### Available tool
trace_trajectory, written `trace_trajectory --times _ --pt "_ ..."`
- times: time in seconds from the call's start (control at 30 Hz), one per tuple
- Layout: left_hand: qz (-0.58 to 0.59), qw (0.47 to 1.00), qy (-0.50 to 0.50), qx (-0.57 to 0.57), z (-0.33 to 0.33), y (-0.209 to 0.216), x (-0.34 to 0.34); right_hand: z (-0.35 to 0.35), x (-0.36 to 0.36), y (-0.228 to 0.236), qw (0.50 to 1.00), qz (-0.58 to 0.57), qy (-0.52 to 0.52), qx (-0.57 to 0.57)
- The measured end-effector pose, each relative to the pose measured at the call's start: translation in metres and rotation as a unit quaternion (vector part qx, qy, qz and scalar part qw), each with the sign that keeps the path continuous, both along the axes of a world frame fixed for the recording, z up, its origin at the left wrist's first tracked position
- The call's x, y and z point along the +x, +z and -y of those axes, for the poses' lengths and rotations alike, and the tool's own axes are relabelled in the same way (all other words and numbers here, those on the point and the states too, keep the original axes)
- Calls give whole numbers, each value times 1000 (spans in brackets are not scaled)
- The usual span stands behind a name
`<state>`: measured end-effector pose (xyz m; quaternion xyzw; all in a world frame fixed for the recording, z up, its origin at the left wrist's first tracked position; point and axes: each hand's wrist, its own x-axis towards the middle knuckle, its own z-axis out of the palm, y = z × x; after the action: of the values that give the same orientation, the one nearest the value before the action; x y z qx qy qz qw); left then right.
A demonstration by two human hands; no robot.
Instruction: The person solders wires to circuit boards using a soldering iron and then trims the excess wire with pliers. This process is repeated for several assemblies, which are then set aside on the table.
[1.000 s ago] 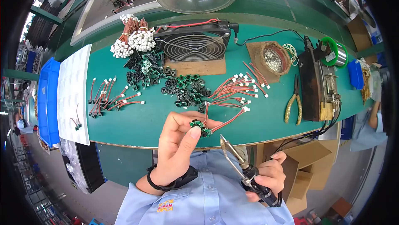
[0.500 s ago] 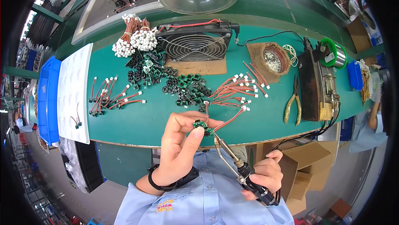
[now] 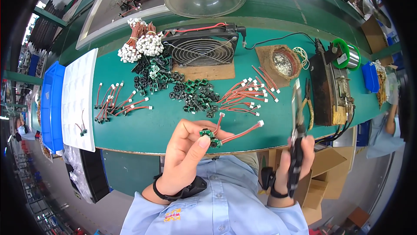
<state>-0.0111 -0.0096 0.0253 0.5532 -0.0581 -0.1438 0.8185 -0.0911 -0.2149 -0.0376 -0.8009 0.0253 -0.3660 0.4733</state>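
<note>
Between the thumb and fingers of my left hand are two small green circuit boards, pinched close together above the table's front edge. Red-and-white wires with white plugs stick out from them, toward the back and the right. My right hand is closed round the black handle of a soldering iron. The iron stands apart from the boards, its front pointing away from me, and is smeared by motion. Right beside it lie pliers with yellow handles, partly hidden.
Loose wired plugs and a heap of small black-and-green boards lie mid-table. Behind stands a fan. At right are a round solder-scrap dish, a dark metal box and a wire spool. A white tray stands left.
The soldering iron has left the boards; my right hand has swung it right and forward, its tip now pointing away from me. My left hand still pinches the boards, nearly in place.
</note>
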Motion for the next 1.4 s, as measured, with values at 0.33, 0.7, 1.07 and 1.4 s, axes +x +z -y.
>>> trace_trajectory --times 0.33,0.7,1.07,1.4 --pt "-70 996 -48 -37 -1 13 -1 20 48 -11 964 -161 -128 -168" --pt "-38 997 -58 -27 -4 10 -5 21 45 -15 967 -118 -126 -189" --pt "-48 993 -104 -1 -30 6 0 22 43 -16 966 -104 -123 -201" --pt "-38 918 135 371 -215 -59 12 -17 49 -9 995 -93 13 -29"
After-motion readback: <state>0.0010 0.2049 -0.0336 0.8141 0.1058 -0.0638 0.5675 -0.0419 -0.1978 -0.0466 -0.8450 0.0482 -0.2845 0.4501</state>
